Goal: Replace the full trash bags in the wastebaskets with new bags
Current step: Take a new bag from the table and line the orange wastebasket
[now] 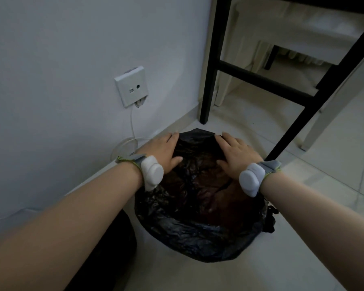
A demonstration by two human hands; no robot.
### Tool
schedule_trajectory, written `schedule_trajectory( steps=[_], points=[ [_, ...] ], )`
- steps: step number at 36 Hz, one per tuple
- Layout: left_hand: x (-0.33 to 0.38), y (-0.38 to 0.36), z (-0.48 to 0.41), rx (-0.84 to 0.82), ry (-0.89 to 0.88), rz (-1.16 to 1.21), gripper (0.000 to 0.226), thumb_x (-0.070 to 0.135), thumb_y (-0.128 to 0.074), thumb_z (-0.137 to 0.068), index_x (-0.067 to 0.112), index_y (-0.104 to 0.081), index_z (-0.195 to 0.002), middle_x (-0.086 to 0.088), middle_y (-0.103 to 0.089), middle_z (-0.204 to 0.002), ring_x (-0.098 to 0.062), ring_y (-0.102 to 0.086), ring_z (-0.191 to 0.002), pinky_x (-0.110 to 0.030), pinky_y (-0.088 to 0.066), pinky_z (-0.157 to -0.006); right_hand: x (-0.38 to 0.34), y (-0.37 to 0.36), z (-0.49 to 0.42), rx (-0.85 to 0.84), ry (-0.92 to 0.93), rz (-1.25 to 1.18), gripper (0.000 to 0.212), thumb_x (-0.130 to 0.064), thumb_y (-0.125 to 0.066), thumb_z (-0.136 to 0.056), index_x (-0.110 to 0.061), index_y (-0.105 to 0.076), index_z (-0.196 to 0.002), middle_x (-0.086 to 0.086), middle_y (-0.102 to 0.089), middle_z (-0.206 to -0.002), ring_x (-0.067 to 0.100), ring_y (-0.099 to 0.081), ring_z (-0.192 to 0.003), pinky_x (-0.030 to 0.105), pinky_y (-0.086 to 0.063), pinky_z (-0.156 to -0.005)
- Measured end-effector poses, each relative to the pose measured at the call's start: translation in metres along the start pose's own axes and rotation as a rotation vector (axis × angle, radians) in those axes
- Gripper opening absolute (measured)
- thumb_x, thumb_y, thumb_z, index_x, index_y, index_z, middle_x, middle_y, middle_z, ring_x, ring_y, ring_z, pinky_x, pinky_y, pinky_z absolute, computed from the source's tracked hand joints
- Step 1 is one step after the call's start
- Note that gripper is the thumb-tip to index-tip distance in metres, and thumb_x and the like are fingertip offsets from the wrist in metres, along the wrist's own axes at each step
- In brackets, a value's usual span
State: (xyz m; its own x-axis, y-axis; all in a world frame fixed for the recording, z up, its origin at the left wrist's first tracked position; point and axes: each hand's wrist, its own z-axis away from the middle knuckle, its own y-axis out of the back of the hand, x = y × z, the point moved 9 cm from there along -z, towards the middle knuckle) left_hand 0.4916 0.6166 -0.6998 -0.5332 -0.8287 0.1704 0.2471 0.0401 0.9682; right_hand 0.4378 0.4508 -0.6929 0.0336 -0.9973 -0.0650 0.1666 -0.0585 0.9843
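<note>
On the pale floor (pixel 229 274) beside the wall (pixel 72 49), the black bag (pixel 198 238) sits mid-frame, its lip folded over a round rim. The left hand (pixel 162 152) at 11 o'clock and the right hand (pixel 235 156) at 1 o'clock lay spread fingers flat on the far lip. A hard tug might tear the thin film or slip it off. The wall crowds 9 o'clock and a table leg (pixel 208 70) stands at 12, with open floor from 3 to 6.

wall (pixel 72 49) close left | table leg (pixel 210 59) behind bag (pixel 198 238) | open floor (pixel 324 206) right
</note>
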Motion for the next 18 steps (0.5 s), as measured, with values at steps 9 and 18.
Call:
schedule_trajectory(
  steps=[9,18],
  points=[
    [-0.006,0.010,0.001,0.088,0.087,-0.097,0.077,0.042,-0.053,-0.089,0.019,-0.010,-0.148,-0.011,-0.020,-0.153,-0.033,-0.025,-0.137,-0.044,-0.027,-0.110,0.017,0.009,-0.002,0.013,-0.013,-0.138,0.074,-0.040,-0.050,-0.092,-0.025,-0.007,-0.150,0.003,-0.016,-0.156,0.028,-0.021,-0.140,0.043,-0.027,-0.112],
    [-0.016,-0.010,0.023,0.019,0.130,-0.035,0.068,0.011,-0.041,-0.094,0.041,-0.010,-0.146,-0.015,-0.018,-0.148,-0.040,-0.041,-0.121,-0.041,-0.041,-0.094,0.049,0.001,0.048,0.068,0.037,-0.332,0.071,-0.059,-0.032,-0.084,-0.029,-0.019,-0.148,0.000,-0.020,-0.155,0.021,-0.021,-0.142,0.032,-0.019,-0.113]
  ],
)
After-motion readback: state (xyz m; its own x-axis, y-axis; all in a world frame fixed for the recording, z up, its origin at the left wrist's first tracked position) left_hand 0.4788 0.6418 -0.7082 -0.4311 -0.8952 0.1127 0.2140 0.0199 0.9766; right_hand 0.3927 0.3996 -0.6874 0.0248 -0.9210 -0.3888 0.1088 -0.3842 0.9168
